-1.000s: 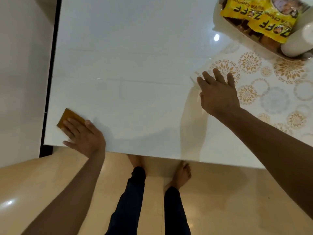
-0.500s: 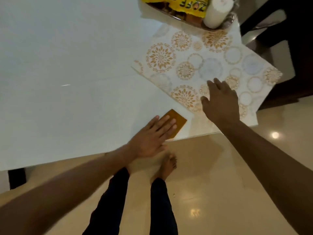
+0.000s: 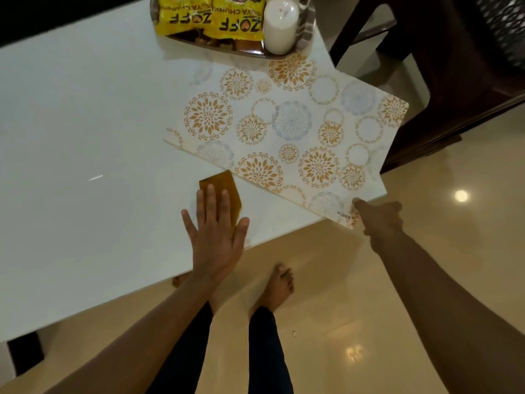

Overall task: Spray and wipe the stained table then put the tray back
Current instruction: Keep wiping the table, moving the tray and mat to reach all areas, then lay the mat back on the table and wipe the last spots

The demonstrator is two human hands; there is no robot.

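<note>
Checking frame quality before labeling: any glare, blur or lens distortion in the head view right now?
Head view: wide-angle bowing bends the table edge; ceiling-light glare spots on the glossy floor and a small streak on the tabletop; top right corner by the dark chair is smeared; left hand on the cloth and the placemat print are sharp; right hand at the mat corner is dim, slightly soft.
</note>
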